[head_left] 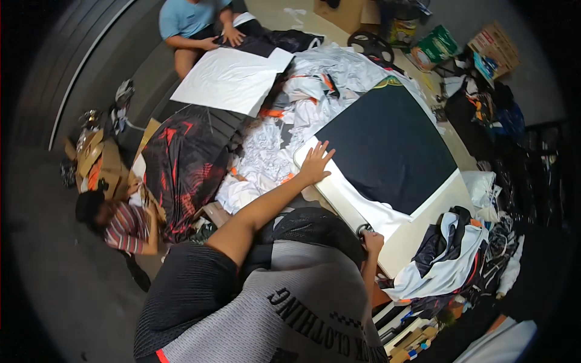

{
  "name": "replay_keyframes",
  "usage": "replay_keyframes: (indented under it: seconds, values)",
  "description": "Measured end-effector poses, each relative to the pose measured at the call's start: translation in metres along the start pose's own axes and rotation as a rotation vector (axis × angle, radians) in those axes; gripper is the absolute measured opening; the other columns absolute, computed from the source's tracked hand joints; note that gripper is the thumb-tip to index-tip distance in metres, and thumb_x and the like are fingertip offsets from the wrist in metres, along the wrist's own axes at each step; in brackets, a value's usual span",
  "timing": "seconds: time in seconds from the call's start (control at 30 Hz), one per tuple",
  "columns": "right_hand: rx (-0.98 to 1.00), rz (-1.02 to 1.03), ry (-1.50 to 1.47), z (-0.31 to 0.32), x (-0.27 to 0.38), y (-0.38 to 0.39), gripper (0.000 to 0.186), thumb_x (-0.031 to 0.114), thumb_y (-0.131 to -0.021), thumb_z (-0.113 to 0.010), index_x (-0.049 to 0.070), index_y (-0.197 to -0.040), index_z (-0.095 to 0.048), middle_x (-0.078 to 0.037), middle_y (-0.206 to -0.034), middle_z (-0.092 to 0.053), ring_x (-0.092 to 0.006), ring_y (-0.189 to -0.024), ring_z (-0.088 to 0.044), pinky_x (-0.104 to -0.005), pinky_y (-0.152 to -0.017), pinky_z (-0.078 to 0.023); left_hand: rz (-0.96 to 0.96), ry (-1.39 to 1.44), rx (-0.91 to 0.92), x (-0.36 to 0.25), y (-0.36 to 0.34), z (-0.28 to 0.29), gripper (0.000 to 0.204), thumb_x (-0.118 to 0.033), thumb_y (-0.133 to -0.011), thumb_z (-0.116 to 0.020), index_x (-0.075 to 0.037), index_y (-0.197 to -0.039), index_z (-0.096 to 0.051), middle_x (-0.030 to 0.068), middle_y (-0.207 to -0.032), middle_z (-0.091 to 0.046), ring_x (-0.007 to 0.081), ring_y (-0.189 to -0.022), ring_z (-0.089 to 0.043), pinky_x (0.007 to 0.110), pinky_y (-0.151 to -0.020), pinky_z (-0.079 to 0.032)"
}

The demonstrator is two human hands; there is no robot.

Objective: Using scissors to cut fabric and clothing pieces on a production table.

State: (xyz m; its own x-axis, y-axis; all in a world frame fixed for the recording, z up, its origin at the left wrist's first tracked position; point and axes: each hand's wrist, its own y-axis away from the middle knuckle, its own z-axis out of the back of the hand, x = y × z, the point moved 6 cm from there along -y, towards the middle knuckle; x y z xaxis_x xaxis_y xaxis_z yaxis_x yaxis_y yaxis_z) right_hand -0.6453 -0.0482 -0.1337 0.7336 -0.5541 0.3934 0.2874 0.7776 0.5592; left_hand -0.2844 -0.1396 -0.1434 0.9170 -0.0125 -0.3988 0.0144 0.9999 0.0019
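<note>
A large black fabric panel [390,145] with a white border [369,209] lies spread over a pale table [402,248]. My left hand [316,163] rests on its left edge, palm down with fingers spread, pressing on the white strip. At the near edge of the panel, my right hand [373,242] is closed round the dark handles of what look like scissors [364,230]. Their blades are hard to make out against the cloth. The white border bunches into folds just beyond the right hand.
A heap of white and silver fabric [260,160] lies left of the panel. Black-and-red cloth [187,169] hangs beside it. Garments [445,254] are piled at the right. One person in blue handles a white sheet [227,78]; another in stripes [130,227] crouches by cardboard boxes [106,163].
</note>
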Motion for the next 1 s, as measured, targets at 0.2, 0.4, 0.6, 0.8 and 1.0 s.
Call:
replay_keyframes:
  seconds: [0.2,0.4,0.6,0.8,1.0]
  values:
    - [0.393,0.077,-0.676,0.017,-0.07,0.044,0.016,0.018,-0.082,-0.058,0.003,-0.086,-0.058,-0.005,-0.067,-0.054,-0.0174,-0.062,-0.052,-0.0283,-0.064,-0.045,-0.061,-0.04,-0.201,-0.03,0.025,-0.012,0.069,-0.024,-0.074,-0.06,-0.009,-0.139,-0.041,0.0231,-0.148,-0.027,0.045,-0.132,-0.033,0.049,-0.103,-0.035]
    - [0.477,0.135,-1.036,0.035,-0.123,0.087,0.025,0.018,-0.088,-0.051,0.002,-0.107,-0.052,-0.005,-0.09,-0.055,-0.0148,-0.079,-0.052,-0.0248,-0.073,-0.042,0.016,-0.173,0.15,-0.047,0.02,-0.023,0.057,-0.021,-0.075,-0.061,-0.012,-0.13,-0.049,0.0163,-0.144,-0.036,0.0375,-0.131,-0.036,0.051,-0.101,-0.037]
    - [0.345,0.457,-1.053,0.06,-0.134,0.117,0.03,0.017,-0.091,-0.047,-0.001,-0.115,-0.048,-0.006,-0.099,-0.055,-0.0147,-0.084,-0.052,-0.024,-0.075,-0.04,-0.373,-0.289,0.075,-0.094,0.015,-0.025,0.037,-0.024,-0.078,-0.06,-0.008,-0.112,-0.058,0.0128,-0.129,-0.052,0.0326,-0.115,-0.051,0.048,-0.091,-0.043]
    - [0.033,0.464,-0.824,0.064,-0.093,0.014,0.026,0.0,-0.078,-0.058,0.0,-0.103,-0.049,-0.002,-0.071,-0.045,-0.0148,-0.059,-0.039,-0.0301,-0.054,-0.036,-0.535,0.133,0.673,-0.232,0.007,0.063,0.029,-0.02,-0.083,-0.059,-0.003,-0.106,-0.06,0.0142,-0.105,-0.063,0.0335,-0.09,-0.062,0.042,-0.078,-0.049]
    - [-0.227,0.121,-0.353,0.04,-0.05,-0.06,0.027,0.022,-0.069,-0.066,0.002,-0.088,-0.062,-0.016,-0.079,-0.063,-0.034,-0.069,-0.058,-0.0409,-0.066,-0.049,-1.239,0.108,0.493,-0.412,0.093,0.35,0.024,-0.02,-0.089,-0.058,-0.002,-0.104,-0.062,0.0121,-0.097,-0.066,0.0259,-0.073,-0.064,0.038,-0.069,-0.051]
